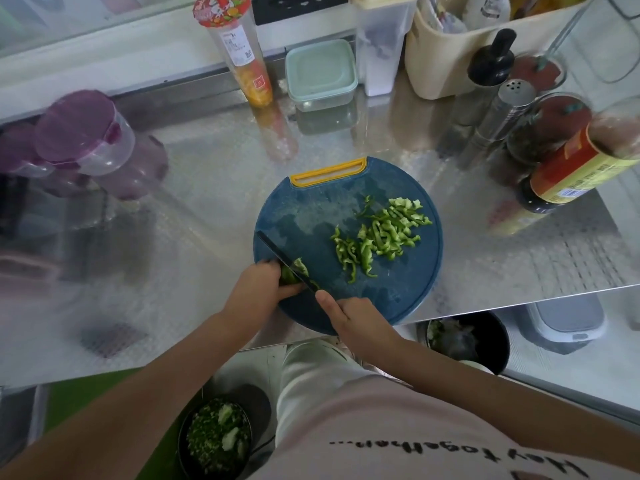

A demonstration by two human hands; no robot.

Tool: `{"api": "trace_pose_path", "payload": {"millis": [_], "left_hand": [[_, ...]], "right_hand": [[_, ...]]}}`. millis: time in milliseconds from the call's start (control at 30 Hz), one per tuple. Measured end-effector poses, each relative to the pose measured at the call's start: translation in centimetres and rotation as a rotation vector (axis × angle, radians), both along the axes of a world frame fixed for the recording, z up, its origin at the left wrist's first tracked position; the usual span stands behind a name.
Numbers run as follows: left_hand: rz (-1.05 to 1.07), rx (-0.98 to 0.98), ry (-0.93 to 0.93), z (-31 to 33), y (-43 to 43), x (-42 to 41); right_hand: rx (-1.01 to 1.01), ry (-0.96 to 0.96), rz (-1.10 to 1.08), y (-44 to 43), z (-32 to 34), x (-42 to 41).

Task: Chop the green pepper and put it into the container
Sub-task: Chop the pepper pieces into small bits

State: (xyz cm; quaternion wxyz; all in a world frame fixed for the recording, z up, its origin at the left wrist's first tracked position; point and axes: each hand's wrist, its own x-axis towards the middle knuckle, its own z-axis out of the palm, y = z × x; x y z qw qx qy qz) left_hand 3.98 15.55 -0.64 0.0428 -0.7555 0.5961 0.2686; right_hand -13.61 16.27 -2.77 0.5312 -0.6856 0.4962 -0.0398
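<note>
A round blue cutting board [311, 209] with a yellow handle lies on the steel counter. Green pepper strips [377, 233] are piled on its right half. At the board's near left, my left hand [259, 282] holds down the remaining piece of green pepper [294, 271]. My right hand [349, 317] grips the handle of a black knife [280, 256], whose blade rests against the right side of that piece. A lidded pale green container [320, 74] stands at the back of the counter.
A tall tube of snacks [239, 50], a purple-lidded jar [83, 133], a beige basket [460, 43], shakers [509, 98] and sauce bottles [568, 168] ring the board. Below the counter edge are a dark bowl of chopped greens [216, 438] and a black bin [464, 337].
</note>
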Motion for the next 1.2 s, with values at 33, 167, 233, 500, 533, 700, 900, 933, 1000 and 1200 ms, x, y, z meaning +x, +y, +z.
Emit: {"api": "trace_pose_path", "payload": {"millis": [33,167,233,500,533,700,900,933,1000,1200], "left_hand": [[-0.017,0.006,-0.021,0.0,-0.1,0.0],[-0.1,0.018,-0.114,0.1,-0.4,0.0],[-0.14,0.019,-0.156,0.1,-0.5,0.1],[-0.272,0.022,-0.207,-0.2,-1.0,0.7],[-0.274,0.025,-0.21,-0.1,-1.1,0.7],[-0.286,0.03,-0.197,-0.2,-1.3,0.8],[-0.293,0.02,-0.18,-0.2,-0.9,0.9],[-0.271,0.008,-0.166,-0.2,-0.7,1.0],[-0.201,-0.016,-0.119,-0.4,-0.3,0.9],[-0.024,-0.061,0.012,-0.6,0.8,0.8]], "right_hand": [[0.003,0.002,0.002,0.0,0.0,0.1],[-0.02,0.029,0.033,-0.5,0.0,0.3],[-0.029,0.041,0.058,-0.6,0.0,0.5],[-0.011,0.044,0.04,-1.0,-0.2,1.0],[0.004,0.044,0.048,-1.1,-0.1,1.2],[0.146,0.119,0.054,-2.0,0.9,2.4],[0.182,0.112,0.037,-4.1,0.9,4.3],[0.227,0.025,-0.035,-4.2,0.7,4.1],[0.331,-0.091,-0.179,-4.2,0.6,3.4],[0.437,-0.176,-0.309,-4.3,1.2,1.1]]}}
